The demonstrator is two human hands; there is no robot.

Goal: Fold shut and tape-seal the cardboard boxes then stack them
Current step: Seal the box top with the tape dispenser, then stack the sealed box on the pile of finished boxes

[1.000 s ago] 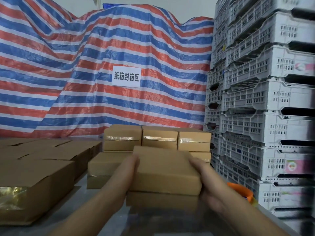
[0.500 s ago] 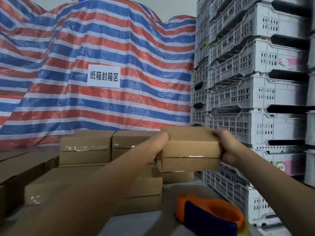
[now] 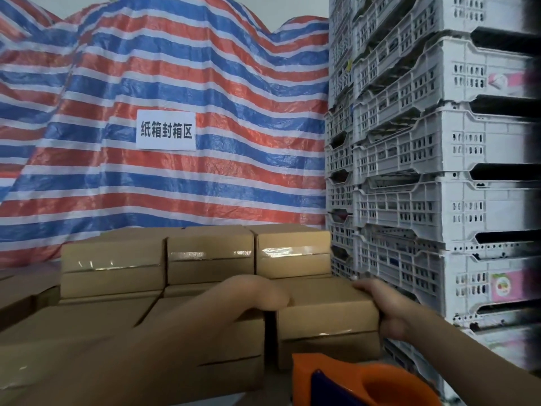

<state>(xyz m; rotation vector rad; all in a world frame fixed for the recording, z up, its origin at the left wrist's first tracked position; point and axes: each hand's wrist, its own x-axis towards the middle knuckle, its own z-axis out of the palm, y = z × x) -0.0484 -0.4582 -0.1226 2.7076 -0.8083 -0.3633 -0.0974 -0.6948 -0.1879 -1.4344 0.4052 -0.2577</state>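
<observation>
Your left hand [image 3: 265,294] and right hand [image 3: 383,307] clasp the sealed box [image 3: 326,316] at either end, its underside on another box beneath. Stacked boxes [image 3: 210,254] sit just beyond your grip; the tape dispenser [image 3: 360,382] lies below it.

Your boxes [image 3: 328,315] are matt brown cardboard, sealed with glossy clear tape [image 3: 292,251]. The dispenser [image 3: 366,382] is smooth orange plastic, the tarp [image 3: 205,83] crinkled woven plastic, the crates [image 3: 439,200] perforated white plastic.

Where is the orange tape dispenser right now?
The orange tape dispenser sits bottom centre-right of the head view, just in front of the box both hands hold.
</observation>
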